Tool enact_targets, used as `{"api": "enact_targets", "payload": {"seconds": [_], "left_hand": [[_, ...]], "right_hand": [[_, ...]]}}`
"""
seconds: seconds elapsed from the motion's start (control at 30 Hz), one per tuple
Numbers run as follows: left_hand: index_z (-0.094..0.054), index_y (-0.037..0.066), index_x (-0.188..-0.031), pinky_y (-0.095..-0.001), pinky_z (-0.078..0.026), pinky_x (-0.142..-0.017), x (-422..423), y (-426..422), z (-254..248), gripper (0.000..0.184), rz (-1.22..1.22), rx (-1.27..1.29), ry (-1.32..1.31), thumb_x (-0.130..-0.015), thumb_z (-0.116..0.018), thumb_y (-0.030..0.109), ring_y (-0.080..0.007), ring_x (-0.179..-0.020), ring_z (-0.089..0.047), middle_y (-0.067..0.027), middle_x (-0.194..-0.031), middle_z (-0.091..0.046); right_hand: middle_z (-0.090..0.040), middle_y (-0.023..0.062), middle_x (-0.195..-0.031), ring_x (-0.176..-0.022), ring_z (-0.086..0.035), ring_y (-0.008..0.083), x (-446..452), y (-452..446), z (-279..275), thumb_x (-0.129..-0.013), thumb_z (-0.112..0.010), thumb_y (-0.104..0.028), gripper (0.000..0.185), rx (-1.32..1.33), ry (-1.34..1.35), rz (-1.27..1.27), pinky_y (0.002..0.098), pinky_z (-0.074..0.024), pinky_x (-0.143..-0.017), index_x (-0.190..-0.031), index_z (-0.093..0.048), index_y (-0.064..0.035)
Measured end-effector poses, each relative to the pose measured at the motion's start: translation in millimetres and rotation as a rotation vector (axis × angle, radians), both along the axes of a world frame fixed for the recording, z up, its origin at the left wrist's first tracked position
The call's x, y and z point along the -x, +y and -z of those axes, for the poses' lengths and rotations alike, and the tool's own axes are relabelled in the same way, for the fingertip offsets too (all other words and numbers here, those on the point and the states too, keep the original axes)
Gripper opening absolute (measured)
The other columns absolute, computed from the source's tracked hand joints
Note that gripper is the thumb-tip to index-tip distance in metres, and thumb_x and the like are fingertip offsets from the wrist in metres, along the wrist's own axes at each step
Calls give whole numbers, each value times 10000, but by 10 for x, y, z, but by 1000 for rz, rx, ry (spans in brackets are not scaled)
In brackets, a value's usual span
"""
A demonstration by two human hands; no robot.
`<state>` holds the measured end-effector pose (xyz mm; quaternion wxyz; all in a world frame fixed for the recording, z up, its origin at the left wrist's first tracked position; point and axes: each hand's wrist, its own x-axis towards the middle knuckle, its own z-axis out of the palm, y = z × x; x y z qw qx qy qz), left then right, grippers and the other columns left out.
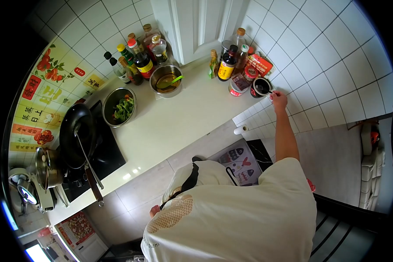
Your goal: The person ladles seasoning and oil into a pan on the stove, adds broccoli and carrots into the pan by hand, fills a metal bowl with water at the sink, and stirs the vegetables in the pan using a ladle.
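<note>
At the right end of the counter, my right hand (278, 99) is closed in a pinch on a thin dark handle at the rim of a dark open jar (261, 87). Whether the handle belongs to a spoon inside the jar, I cannot make out. Beside the jar are a red-lidded jar (250, 73) and a tub with a red label (236, 90). My left hand (154, 211) hangs low by my body, away from the counter. Most of its fingers are hidden.
On the counter (196, 100) stand a steel bowl of green vegetables (124, 107), a steel pot with a green spoon (167, 83) and a soy sauce bottle (227, 63). A black wok (77, 135) with a ladle sits on the stove. A patterned mat (238, 163) lies below.
</note>
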<state>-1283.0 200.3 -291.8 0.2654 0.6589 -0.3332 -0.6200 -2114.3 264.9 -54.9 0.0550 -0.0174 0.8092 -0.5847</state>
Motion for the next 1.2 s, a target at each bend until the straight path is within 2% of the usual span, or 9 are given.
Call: {"api": "enact_targets", "payload": {"seconds": [0.27,0.37,0.43,0.57,0.67,0.77,0.8,0.87,1.2], "left_hand": [[-566,-36,-977,-312,-488,-681,20,11,-111,269,326,125,-531,-766,-608,126,-215,-766,-597,-144,-853,-619],[-579,-25,-965,-318,-490,-681,52,7,-175,261,365,138,-607,-767,-607,143,-218,-767,-601,-144,-846,-624],[-587,-17,-956,-322,-491,-681,68,2,-213,256,382,149,-645,-767,-606,154,-220,-767,-604,-144,-841,-627],[-604,-2,-939,-330,-493,-682,123,10,-303,248,410,188,-690,-768,-604,177,-224,-768,-610,-144,-831,-634],[-629,21,-911,-337,-495,-687,160,-29,-373,246,558,190,-813,-759,-607,213,-233,-775,-622,-149,-823,-644],[-629,21,-913,-337,-495,-689,127,-20,-312,251,514,166,-785,-757,-608,216,-234,-777,-623,-150,-826,-644],[-629,21,-914,-337,-495,-689,135,-7,-305,253,497,155,-774,-756,-608,217,-234,-778,-623,-150,-827,-644],[-629,21,-916,-337,-495,-690,132,11,-280,257,484,139,-759,-754,-610,219,-235,-780,-624,-151,-830,-644],[-630,20,-925,-338,-495,-697,109,-50,-172,278,494,132,-728,-745,-615,232,-239,-790,-626,-154,-842,-644]], "right_hand": [[-596,59,-609,-498,-574,116,154,28,103,-763,-588,-67,81,-60,24,-10,230,-443,-436,-767,-614,10],[-605,75,-651,-550,-592,179,324,-26,177,-728,-591,-68,51,-273,234,-142,285,-464,-499,-741,-617,-27],[-599,98,-699,-650,-585,251,372,-93,128,-683,-580,-57,37,-724,792,-358,337,-467,-590,-702,-612,-61],[-600,97,-722,-711,-579,264,360,-298,62,-671,-577,-79,43,-805,595,-497,345,-465,-639,-673,-617,-94],[-603,81,-638,-529,-583,188,489,-320,286,-707,-585,-26,26,-566,466,-401,300,-474,-513,-709,-611,-28],[-589,59,-625,-486,-555,132,652,-177,571,-748,-582,-26,29,-501,410,-328,262,-446,-450,-753,-599,-3],[-589,59,-625,-486,-555,132,615,-161,541,-748,-582,-26,29,-501,412,-331,262,-446,-450,-753,-599,-3],[-591,59,-640,-500,-544,117,447,-78,441,-777,-566,-26,46,-114,70,-209,234,-421,-432,-807,-590,0],[-608,49,-691,-541,-567,89,60,55,180,-785,-584,-73,92,48,-61,-4,191,-402,-430,-853,-584,-10]]}}
